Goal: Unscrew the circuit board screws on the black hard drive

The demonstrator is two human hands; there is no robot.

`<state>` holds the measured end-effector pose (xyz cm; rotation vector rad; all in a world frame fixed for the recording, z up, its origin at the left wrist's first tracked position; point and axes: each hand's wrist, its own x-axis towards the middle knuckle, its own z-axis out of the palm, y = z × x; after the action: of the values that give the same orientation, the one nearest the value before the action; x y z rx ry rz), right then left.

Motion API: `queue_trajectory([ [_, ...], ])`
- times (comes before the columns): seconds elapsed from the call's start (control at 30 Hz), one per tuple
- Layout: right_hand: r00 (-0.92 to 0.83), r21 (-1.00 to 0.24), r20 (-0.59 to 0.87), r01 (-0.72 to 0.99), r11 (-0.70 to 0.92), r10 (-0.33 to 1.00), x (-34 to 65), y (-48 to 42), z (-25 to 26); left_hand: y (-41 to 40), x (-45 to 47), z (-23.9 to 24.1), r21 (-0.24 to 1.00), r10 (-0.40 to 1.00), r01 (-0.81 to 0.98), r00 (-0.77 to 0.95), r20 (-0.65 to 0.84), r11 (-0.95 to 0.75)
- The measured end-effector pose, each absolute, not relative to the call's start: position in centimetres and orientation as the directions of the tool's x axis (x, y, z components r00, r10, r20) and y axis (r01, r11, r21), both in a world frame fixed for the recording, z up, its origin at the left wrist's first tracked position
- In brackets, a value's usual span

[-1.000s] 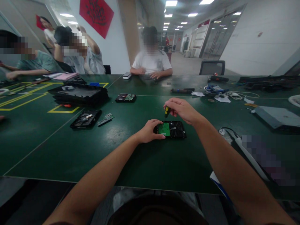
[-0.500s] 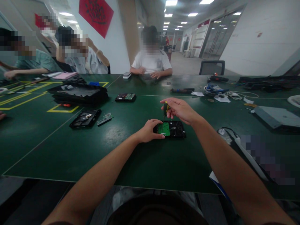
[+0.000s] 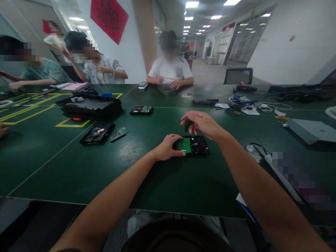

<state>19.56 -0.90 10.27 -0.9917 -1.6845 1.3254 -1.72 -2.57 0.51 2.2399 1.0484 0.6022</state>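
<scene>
A black hard drive (image 3: 200, 145) with a green circuit board (image 3: 184, 145) on its left half lies flat on the green table (image 3: 147, 182). My left hand (image 3: 169, 147) grips the drive's left end, thumb at the near edge and fingers at the far edge. Above the board, my right hand (image 3: 198, 123) is closed round the handle of a screwdriver (image 3: 187, 125). The screwdriver stands upright with its shaft pointing down at the board's far edge. Whether its tip sits in a screw is too small to tell.
Left of my hands lie a loose circuit board (image 3: 119, 134), an opened drive casing (image 3: 97, 133) and a black tray (image 3: 89, 105). Another hard drive (image 3: 141, 110) lies farther back. On the right are a grey metal box (image 3: 309, 131) and cables (image 3: 265, 106). Co-workers sit across the table.
The screwdriver's handle has turned within my right hand, and the fingers have shifted slightly. My left hand and the hard drive keep their places. A co-worker at the left has lowered an arm.
</scene>
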Motion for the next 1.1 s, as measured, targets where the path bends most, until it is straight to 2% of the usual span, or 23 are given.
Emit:
queue_trajectory([
  [0.13,-0.432,-0.986,0.104,0.072,0.150,0.896,19.55,-1.05,10.30,-2.58,-1.73,0.56,0.667,0.798,0.540,0.586,0.140,-0.513],
  [0.37,-0.364,-0.952,0.163,0.188,0.243,0.917,19.98,-0.68,10.03,-2.58,-1.69,0.59,0.681,0.801,0.531,0.583,0.138,-0.504],
  [0.5,-0.370,-0.955,0.140,0.194,0.224,0.919,19.94,-0.68,9.98,-2.57,-1.71,0.59,0.683,0.803,0.533,0.580,0.135,-0.499],
  [0.77,-0.416,-0.982,0.103,0.100,0.158,0.904,19.86,-0.74,10.22,-2.41,-1.81,0.27,0.679,0.796,0.525,0.587,0.147,-0.513],
  [0.97,-0.354,-0.951,0.173,0.182,0.250,0.919,20.18,-0.44,10.02,-2.45,-1.78,0.33,0.686,0.805,0.531,0.577,0.138,-0.498],
  [1.1,-0.333,-0.958,0.165,0.170,0.231,0.928,20.11,-0.33,9.89,-2.48,-1.79,0.45,0.689,0.805,0.532,0.579,0.128,-0.492],
])
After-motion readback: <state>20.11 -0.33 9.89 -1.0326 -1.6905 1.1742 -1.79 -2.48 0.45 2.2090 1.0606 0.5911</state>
